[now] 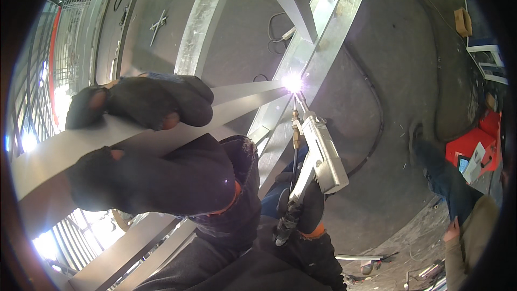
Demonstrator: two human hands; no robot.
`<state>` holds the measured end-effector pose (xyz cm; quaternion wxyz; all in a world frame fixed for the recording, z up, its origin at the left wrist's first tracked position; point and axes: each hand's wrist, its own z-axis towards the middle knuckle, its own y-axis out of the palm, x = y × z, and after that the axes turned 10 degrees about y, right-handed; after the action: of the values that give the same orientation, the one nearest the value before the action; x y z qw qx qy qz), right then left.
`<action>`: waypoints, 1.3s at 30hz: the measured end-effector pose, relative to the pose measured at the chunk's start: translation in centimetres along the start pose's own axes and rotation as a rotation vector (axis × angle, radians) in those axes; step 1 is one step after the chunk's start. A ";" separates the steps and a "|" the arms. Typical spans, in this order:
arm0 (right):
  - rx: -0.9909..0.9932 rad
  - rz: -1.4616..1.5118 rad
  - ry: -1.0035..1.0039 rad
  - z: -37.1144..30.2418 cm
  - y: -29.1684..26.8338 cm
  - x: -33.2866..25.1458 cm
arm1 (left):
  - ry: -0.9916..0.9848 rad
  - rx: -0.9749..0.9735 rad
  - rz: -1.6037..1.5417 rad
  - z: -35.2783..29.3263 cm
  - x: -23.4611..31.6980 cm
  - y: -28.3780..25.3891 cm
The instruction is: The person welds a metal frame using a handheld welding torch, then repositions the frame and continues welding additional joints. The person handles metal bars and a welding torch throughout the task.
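Observation:
My left hand (148,102), in a worn dark glove with bare fingertips showing, is wrapped around a long grey metal bar (234,112). The bar's far end meets a flat metal beam (328,51). At that joint burns a bright white-violet welding spark (292,82). My right hand (311,207), also dark-gloved, grips a silver welding gun (325,153), its tip close to the spark. A thin brass-fitted tube (295,129) runs alongside the gun to the tip. The gun partly hides the right fingers.
More metal bars (207,16) join or lie around the frame. A black cable (371,86) curves over the grey floor. At right stand a red machine (474,143) and a person whose hand (452,230) shows. Scraps and tools (371,264) lie at lower right.

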<state>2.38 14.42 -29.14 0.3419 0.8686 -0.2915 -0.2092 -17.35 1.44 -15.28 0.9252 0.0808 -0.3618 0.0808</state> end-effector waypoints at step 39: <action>0.114 -0.248 -0.277 -10.3 -1.7 -4.6 | 0.063 0.120 0.242 0.1 -0.5 1.4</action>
<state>5.36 23.23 -22.61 0.2207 0.8787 -0.2378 -0.3503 -18.06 2.78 -15.44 0.9131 0.0894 -0.3342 0.2157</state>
